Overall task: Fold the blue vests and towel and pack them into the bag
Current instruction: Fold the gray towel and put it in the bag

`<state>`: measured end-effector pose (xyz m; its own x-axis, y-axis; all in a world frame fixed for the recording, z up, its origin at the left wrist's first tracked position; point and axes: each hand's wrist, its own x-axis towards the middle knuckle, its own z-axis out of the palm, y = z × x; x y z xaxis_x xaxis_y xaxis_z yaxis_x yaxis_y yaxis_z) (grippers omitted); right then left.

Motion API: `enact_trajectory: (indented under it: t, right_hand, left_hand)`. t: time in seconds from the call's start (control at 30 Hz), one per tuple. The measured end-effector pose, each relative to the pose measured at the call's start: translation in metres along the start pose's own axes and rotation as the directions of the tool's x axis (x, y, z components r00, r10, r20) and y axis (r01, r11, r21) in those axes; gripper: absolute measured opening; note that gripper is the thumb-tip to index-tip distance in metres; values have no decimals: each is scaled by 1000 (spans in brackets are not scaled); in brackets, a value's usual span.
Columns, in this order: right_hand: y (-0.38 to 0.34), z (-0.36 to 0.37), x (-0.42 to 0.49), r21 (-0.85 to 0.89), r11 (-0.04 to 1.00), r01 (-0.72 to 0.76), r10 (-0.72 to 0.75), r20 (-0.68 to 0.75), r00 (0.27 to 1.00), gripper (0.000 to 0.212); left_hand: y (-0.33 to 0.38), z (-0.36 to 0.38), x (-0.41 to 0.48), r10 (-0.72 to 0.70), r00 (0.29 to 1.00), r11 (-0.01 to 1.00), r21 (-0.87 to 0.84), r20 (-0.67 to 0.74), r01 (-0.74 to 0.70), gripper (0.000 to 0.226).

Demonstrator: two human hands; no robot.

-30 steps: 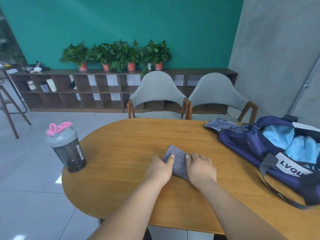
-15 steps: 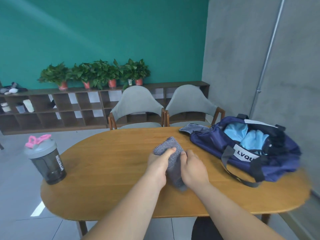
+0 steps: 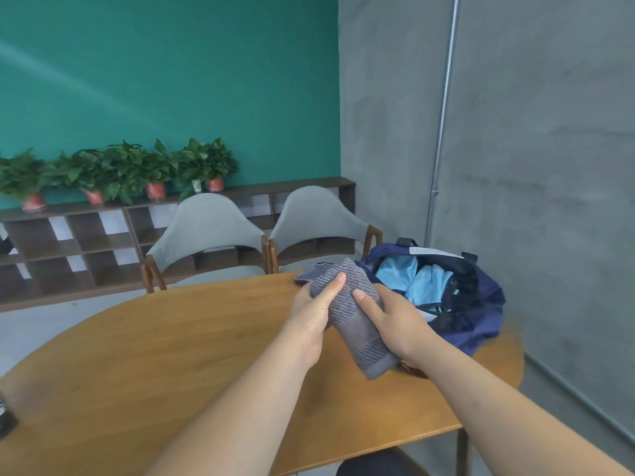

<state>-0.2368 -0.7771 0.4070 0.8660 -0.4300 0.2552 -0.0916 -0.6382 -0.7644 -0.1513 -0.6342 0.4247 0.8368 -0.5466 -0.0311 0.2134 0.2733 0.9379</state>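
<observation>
A folded grey towel point(image 3: 357, 321) is lifted off the wooden table point(image 3: 171, 365), held between both hands. My left hand point(image 3: 314, 307) grips its left side with the thumb laid across the top. My right hand point(image 3: 395, 321) grips its right side, thumb on top. Just beyond them the navy bag point(image 3: 481, 304) lies open on the table's right end. Light blue vests point(image 3: 409, 280) are visible inside it. The towel's far end hangs close to the bag's opening.
Two grey chairs point(image 3: 209, 231) stand at the table's far side. A low wooden shelf point(image 3: 86, 242) with potted plants point(image 3: 117, 173) runs along the teal wall. A grey wall with a pipe point(image 3: 443, 115) is at the right. A dark bottle's edge point(image 3: 5, 417) shows at the far left.
Both hands lifted the folded towel off the table and carried it right toward the open bag. My view turned right, so the bottle slid to the left edge.
</observation>
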Motion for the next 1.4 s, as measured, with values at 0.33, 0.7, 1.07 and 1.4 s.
enact_trajectory:
  t: [0.33, 0.7, 1.07, 1.4]
  right_hand:
    - [54, -96, 86, -448, 893, -46, -20, -141, 990, 51]
    - [115, -99, 153, -906, 420, -43, 33, -32, 999, 51]
    - [153, -77, 147, -796, 606, 1, 120, 93, 988, 58]
    - [101, -58, 93, -687, 670, 280, -25, 356, 934, 40]
  left_hand:
    - [-19, 69, 118, 79, 989, 851, 507, 128, -134, 51]
    - [-35, 86, 228, 95, 859, -217, 852, 504, -476, 45]
    - [-39, 89, 263, 108, 879, -350, 846, 464, -403, 43]
    - [17, 42, 195, 192, 828, -411, 809, 527, -419, 34]
